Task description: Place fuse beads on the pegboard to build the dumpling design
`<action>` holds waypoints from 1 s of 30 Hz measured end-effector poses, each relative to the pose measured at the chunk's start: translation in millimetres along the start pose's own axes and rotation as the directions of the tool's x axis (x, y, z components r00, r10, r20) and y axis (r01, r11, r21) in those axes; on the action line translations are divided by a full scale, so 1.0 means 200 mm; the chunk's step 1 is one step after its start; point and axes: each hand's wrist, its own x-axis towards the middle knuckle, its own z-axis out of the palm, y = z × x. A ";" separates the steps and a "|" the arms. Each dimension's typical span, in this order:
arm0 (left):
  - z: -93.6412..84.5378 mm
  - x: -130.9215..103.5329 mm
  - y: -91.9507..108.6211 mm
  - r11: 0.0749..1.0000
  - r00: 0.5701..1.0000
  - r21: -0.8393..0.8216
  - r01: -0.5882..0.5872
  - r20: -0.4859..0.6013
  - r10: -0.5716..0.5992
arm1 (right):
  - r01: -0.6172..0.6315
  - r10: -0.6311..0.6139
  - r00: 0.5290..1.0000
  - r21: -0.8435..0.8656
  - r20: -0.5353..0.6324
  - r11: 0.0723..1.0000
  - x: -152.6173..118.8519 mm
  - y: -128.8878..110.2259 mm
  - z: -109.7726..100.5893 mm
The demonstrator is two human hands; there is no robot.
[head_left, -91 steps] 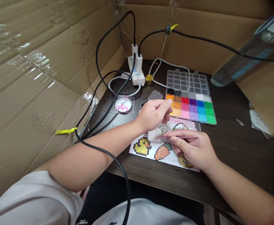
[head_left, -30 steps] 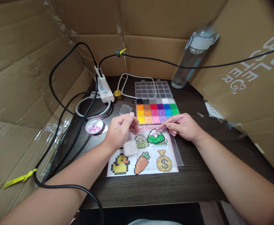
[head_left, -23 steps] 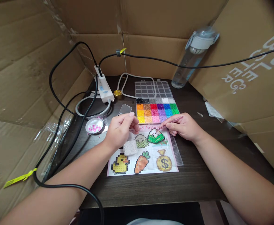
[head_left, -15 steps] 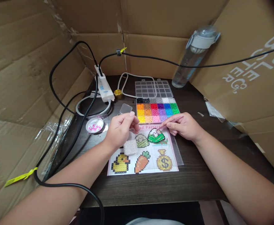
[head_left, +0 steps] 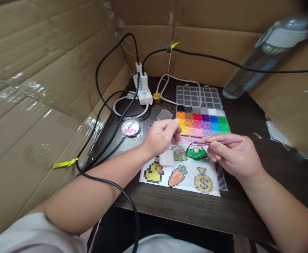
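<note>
My right hand (head_left: 234, 153) pinches pink tweezers (head_left: 217, 142), their tips at the green and white bead figure (head_left: 196, 151) on the pattern sheet (head_left: 156, 187). My left hand (head_left: 164, 136) is closed, thumb against the fingers, above the sheet's upper left; what it pinches, if anything, is too small to make out. Just below it lies a small clear box of white beads (head_left: 166, 158). Printed on the sheet are a yellow duck, a carrot and a money bag. Behind both hands stands the sorted bead case (head_left: 205, 121), its compartments filled by colour.
Left of my left hand are a white dish (head_left: 130, 128) with pink beads and a clear lid (head_left: 164, 114). A power strip (head_left: 144, 92), a gold cup (head_left: 157, 98) and a bottle (head_left: 259, 59) stand farther back. A black cable (head_left: 109, 181) crosses over my left forearm.
The view has turned left, so the scene sits farther right. My right hand has shifted slightly and the tweezers now lie flatter, tips at the figure's upper left.
</note>
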 end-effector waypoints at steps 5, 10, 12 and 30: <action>0.01 0.00 0.00 1.000 1.000 0.000 -0.027 -0.004 0.027 | -0.125 0.130 0.989 -0.071 0.073 0.990 -0.11 -0.03 0.19; 0.01 0.00 0.00 0.999 0.999 -0.009 -0.037 0.003 0.038 | -0.167 0.174 0.982 -0.093 0.071 0.981 -0.11 -0.02 0.26; 0.01 0.00 0.00 0.999 0.999 -0.010 -0.038 0.004 0.038 | -0.175 0.182 0.981 -0.093 0.070 0.980 -0.11 -0.01 0.27; 0.02 0.00 -0.01 0.999 1.000 -0.032 -0.011 -0.008 0.011 | -0.169 0.188 0.975 -0.160 0.114 0.973 -0.12 0.00 0.28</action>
